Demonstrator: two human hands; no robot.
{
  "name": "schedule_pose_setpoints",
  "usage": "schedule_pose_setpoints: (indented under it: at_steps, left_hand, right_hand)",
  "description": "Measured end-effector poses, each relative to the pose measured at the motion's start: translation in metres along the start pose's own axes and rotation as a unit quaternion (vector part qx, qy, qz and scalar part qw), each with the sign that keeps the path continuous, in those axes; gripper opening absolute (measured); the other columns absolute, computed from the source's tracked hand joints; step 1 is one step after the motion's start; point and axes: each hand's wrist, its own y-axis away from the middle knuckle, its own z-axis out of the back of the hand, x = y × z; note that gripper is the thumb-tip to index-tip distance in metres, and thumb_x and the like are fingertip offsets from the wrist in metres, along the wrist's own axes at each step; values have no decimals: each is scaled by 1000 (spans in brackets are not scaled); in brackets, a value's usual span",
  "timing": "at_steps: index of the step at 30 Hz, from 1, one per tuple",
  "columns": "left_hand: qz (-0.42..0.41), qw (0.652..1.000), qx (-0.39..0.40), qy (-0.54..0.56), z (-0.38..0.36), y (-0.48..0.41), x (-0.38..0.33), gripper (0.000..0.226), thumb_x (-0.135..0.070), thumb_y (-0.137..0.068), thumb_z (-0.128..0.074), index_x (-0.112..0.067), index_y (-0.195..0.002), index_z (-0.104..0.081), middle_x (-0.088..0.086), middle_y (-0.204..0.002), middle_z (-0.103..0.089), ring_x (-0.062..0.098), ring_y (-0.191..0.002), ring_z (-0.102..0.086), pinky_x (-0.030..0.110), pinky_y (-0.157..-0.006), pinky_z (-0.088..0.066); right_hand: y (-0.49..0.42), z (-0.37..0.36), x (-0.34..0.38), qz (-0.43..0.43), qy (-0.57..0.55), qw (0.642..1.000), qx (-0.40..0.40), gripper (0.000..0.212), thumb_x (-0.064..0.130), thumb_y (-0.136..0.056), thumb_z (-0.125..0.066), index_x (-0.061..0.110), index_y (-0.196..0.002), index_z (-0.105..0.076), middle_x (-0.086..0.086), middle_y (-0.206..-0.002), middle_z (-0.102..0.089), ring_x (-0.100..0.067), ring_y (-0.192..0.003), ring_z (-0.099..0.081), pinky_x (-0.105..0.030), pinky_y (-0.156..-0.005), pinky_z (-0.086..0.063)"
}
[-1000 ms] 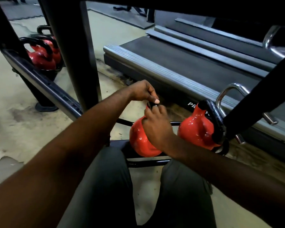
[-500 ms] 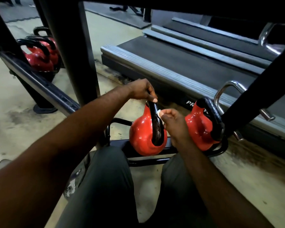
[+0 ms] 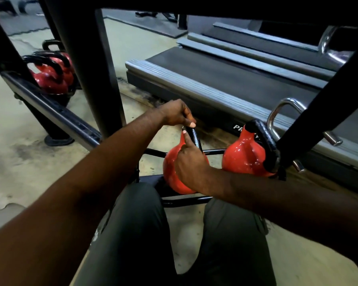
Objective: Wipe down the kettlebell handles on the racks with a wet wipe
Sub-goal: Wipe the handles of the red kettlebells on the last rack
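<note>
Red kettlebell (image 3: 169, 172) sits on low black rack (image 3: 184, 201), centre, just past person's knees. Left hand (image 3: 178, 113) clamped on top of its black handle (image 3: 195, 137). Right hand (image 3: 191, 164) lies against lower handle, one digit straight up along it; grip hidden, cannot tell, no wipe seen. Second kettlebell (image 3: 244, 155) just right on same rack. Treadmill (image 3: 215, 79) beyond. More kettlebells (image 3: 48, 78) far left.

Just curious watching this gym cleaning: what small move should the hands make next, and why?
Probably draw the right hand down along the black handle of the near kettlebell, rubbing it. The left hand grips the handle's top, steadying it, and the right index finger lies along the bar. The wipe is hidden.
</note>
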Motion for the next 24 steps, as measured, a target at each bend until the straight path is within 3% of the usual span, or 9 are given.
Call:
schedule_pose_setpoints:
  at_steps: [4, 6, 9, 12, 14, 16, 19, 21, 24]
  left_hand:
    - [-4, 1000, -7, 12, -1, 4, 2, 10, -23, -82, -78, -18, -90, -78, -7, -104, -75, 0, -102, -65, 28, -97, -49]
    - [-5, 1000, -15, 13, -4, 2, 5, 6, -24, -81, -78, -22, -86, -77, -10, -101, -75, 0, -103, -66, 34, -101, -50]
    - [-9, 999, -31, 9, -7, 3, 6, 9, -24, -81, -78, -21, -89, -77, -11, -101, -74, 1, -103, -65, 37, -101, -51]
    - [-14, 999, -48, 3, -11, 5, 4, 11, -24, -81, -79, -20, -90, -78, -9, -102, -75, 3, -101, -66, 36, -100, -52]
    - [-10, 998, -57, -8, -13, 7, 4, 8, -24, -81, -78, -21, -89, -77, -8, -102, -75, 4, -102, -66, 37, -98, -53]
    - [-5, 997, -73, -15, -17, 8, 6, 6, -26, -82, -78, -23, -87, -77, -8, -100, -75, 5, -100, -67, 39, -96, -54]
    - [-3, 993, -118, -18, -27, 15, 5, 8, -28, -84, -76, -25, -91, -76, -7, -99, -75, 6, -96, -68, 38, -93, -55]
    - [0, 989, -145, -19, -35, 21, 4, 15, -30, -88, -71, -24, -101, -75, -6, -103, -75, 8, -98, -67, 35, -93, -54]
    - [-8, 986, -165, 3, -42, 33, 4, 23, -28, -91, -68, -22, -112, -73, -4, -114, -73, 9, -106, -66, 32, -98, -51]
  right_hand:
    - [20, -25, 7, -10, -130, 985, -115, 37, 36, -94, -54, 17, -124, -66, -12, -129, -62, -34, -133, -46, -60, -119, 2]
    - [36, -54, 11, -49, -214, 951, -216, 30, 28, -82, -67, 15, -109, -73, -12, -121, -67, -32, -125, -54, -56, -119, -6]
    - [48, -85, 22, -131, -354, 874, -306, 40, 24, -84, -52, 13, -118, -69, -9, -132, -62, -29, -128, -54, -53, -118, -22]
    - [44, -78, 35, -225, -570, 704, -360, 28, 14, -96, -46, 13, -114, -67, -7, -128, -63, -20, -123, -55, -40, -114, -34]
    - [33, -67, 30, -292, -660, 587, -367, 14, 12, -95, -52, 15, -102, -64, -2, -110, -65, -14, -104, -59, -28, -93, -46]
    - [11, -66, 10, -351, -756, 470, -291, 9, 12, -94, -51, 17, -95, -59, -2, -94, -64, -14, -83, -59, -27, -70, -46]
    - [-15, -74, -21, -282, -929, 227, -78, 26, 4, -90, -41, 2, -101, -64, -19, -96, -69, -22, -74, -63, -30, -67, -51]
    - [-13, -79, -24, -231, -955, 184, -30, 30, 3, -91, -35, -1, -97, -64, -15, -83, -71, -19, -65, -66, -28, -66, -53]
    - [9, -83, -16, -211, -956, 192, -74, 26, -1, -94, -37, 7, -85, -60, -6, -70, -65, -8, -53, -62, -21, -55, -49]
